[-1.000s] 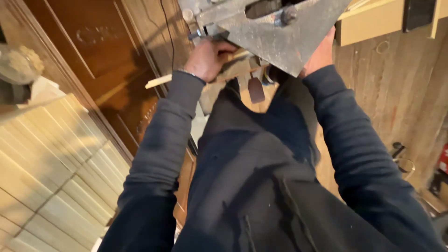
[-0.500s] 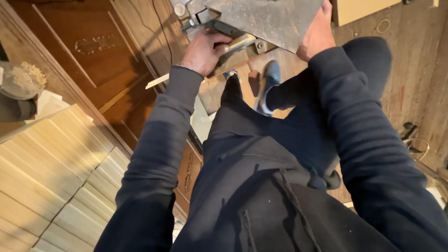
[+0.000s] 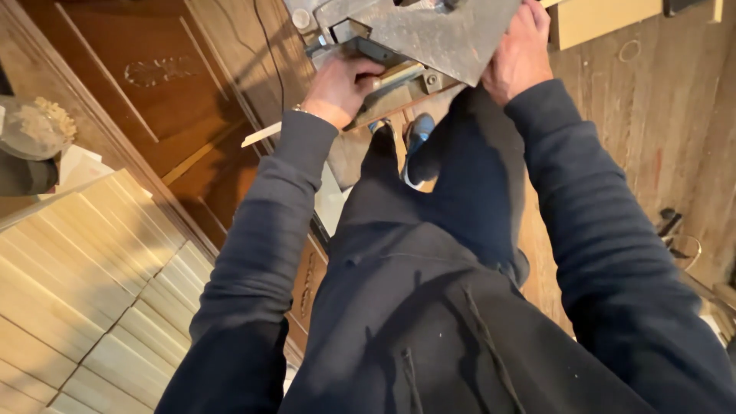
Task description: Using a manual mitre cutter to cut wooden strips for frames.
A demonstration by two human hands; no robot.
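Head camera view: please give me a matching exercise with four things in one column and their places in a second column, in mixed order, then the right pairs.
Things:
1. grey metal machine with flat plate
2. left hand
3. right hand
4. stack of pale wooden boards

Places:
A. bottom left of the view
B. on the plate's right edge
C. top centre, carried in both hands
D. under the machine's left side

Pairs: 1-C, 2-D, 3-B, 4-A
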